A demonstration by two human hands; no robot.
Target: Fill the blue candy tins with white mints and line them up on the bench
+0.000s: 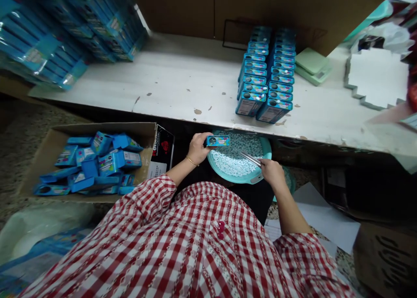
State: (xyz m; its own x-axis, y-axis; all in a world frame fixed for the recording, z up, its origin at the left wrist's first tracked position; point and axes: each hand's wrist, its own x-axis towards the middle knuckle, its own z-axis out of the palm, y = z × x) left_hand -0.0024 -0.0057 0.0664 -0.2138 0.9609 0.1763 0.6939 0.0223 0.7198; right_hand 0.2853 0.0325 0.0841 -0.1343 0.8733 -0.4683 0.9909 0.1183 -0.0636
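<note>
Blue labelled tin (218, 140) is clamped in our left hand (198, 148) above the teal basin (241, 180) of white pellets (233, 157). Our right hand (273, 173), apart, grips steel tweezers (250, 159).

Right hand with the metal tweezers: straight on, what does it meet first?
Probably the blue tin in the left hand: the metal tweezers in the right hand point at it over pale candies in a teal basin, though depth is unclear.

White-painted wooden desk (137, 87): matt, chipped, rough. Round teal plastic basin (228, 177): smooth, glossy. Slim steel tweezers (250, 159): bright metal. Small blue printed box (217, 140): glossy.
</note>
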